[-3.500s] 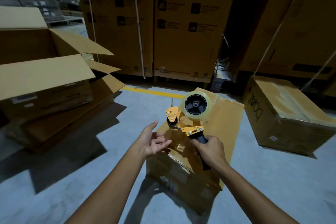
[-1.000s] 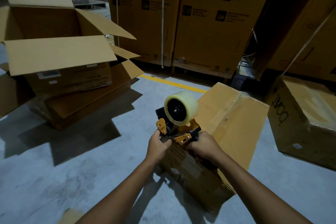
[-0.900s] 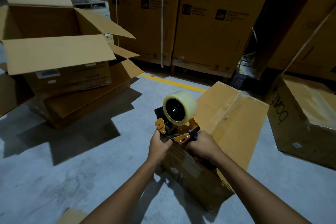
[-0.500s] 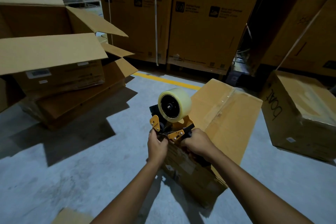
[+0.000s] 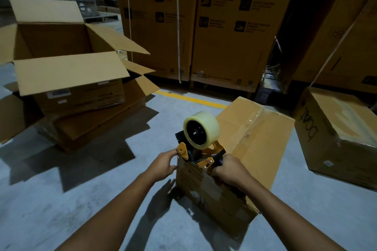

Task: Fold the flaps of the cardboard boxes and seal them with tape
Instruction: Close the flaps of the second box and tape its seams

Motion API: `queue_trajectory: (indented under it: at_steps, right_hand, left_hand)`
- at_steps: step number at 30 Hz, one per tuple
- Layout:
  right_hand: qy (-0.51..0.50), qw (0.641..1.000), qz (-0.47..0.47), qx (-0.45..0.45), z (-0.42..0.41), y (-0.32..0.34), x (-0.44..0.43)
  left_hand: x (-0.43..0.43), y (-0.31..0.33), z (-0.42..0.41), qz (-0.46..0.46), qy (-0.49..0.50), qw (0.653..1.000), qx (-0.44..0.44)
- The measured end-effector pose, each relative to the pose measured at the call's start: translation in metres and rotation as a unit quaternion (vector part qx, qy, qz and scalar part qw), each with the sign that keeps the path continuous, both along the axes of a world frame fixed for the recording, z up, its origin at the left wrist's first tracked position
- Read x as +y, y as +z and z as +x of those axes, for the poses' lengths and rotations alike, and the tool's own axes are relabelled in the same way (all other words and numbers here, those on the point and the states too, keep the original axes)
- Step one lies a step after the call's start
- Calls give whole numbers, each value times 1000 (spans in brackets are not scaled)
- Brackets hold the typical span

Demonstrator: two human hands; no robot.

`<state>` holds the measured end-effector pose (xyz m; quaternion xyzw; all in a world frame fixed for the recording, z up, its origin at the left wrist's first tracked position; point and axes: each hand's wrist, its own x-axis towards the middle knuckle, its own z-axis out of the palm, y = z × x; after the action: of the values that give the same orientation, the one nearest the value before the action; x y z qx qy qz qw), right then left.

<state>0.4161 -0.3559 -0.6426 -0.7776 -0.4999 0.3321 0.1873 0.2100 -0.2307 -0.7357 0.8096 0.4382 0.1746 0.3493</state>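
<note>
My right hand point(image 5: 230, 171) is wrapped tight around the handle of the tape dispenser point(image 5: 201, 149), fingers fully curled, with the tape roll point(image 5: 201, 128) standing just above and ahead of my knuckles. A few seconds ago I held the dispenser up in the air and my left hand point(image 5: 165, 164) hung open beside it. Now the dispenser's mouth is down on the near top edge of the cardboard box point(image 5: 255, 142), directly under my grip, and my left hand has closed in on its front end. Its thumb is at the yellow guard and its fingers are curled against the box's corner. I cannot tell whether it pinches the loose tape end or only steadies the tool. The flaps beyond my right fist lie flat, with a glossy strip along the seam, so I judge folding is done here and a strip is about to be anchored and pulled away from me. Well off to the left of my left hand, the open boxes point(image 5: 67, 71) wait with flaps up; a sealed box point(image 5: 336, 128) sits far right of my grip.
</note>
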Motion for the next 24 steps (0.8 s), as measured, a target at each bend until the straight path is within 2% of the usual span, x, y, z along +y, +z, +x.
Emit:
queue_trajectory:
  at_steps: [2, 5, 7, 9, 12, 16, 24]
  right_hand:
    - [24, 997, -13, -67, 6, 2, -11]
    - [32, 995, -24, -91, 14, 8, -28]
    - [32, 996, -14, -83, 14, 12, -33]
    - [36, 996, -8, -77, 13, 12, -34]
    - [37, 997, 1, -73, 11, 11, -35]
    - [38, 996, 1, -82, 9, 10, -37]
    - [41, 998, -16, -50, 8, 17, -45]
  left_hand:
    - [3, -3, -4, 3, -4, 1000, 27]
    - [3, -3, -5, 23, -27, 998, 47]
    - [3, 2, -4, 75, -56, 990, 105]
    - [1, 10, -3, 157, -88, 966, 184]
    - [-7, 25, 2, 239, -139, 942, 189]
    - [-21, 33, 8, 240, -161, 933, 215]
    - [-28, 38, 10, 217, -137, 945, 205]
